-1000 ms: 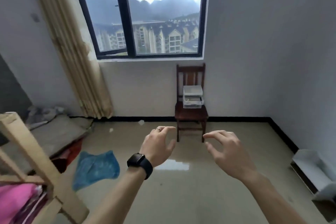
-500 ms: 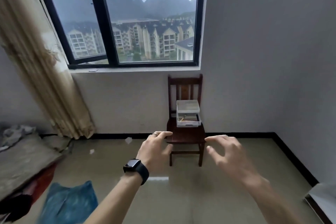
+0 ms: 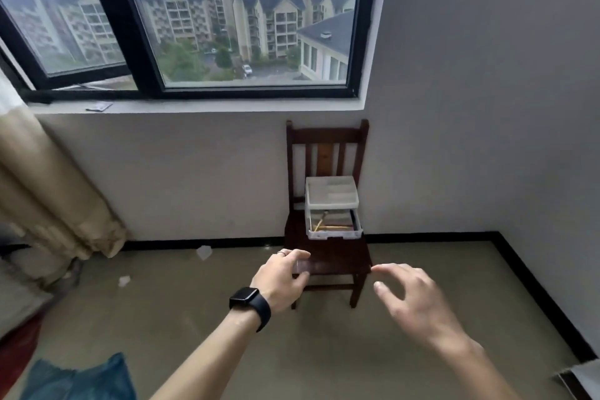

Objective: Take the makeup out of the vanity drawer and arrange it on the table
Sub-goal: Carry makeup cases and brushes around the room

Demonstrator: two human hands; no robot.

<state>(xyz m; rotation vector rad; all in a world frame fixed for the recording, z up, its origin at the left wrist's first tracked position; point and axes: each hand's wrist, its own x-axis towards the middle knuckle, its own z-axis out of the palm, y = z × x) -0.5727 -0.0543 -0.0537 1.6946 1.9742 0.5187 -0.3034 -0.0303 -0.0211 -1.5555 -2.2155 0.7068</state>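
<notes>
Both hands were raised in the foreground, empty. Left hand [image 3: 281, 279], black watch [image 3: 250, 302] at the wrist: fingers loosely curved, nothing held. Right hand [image 3: 417, 299]: fingers spread, relaxed. Beyond and above them, well apart from either hand, a dark wooden chair [image 3: 341, 260] stood against the wall. On its seat sat a clear drawer unit [image 3: 331, 191], with its lower drawer [image 3: 334, 234] pulled out and slim yellow makeup sticks [image 3: 328, 227] inside. Farthest was the window [image 3: 240, 19]

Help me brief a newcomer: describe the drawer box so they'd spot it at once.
Below the window's right corner a dark chair stands against the wall. The drawer box sits on its seat: clear plastic, lower drawer pulled open.
</notes>
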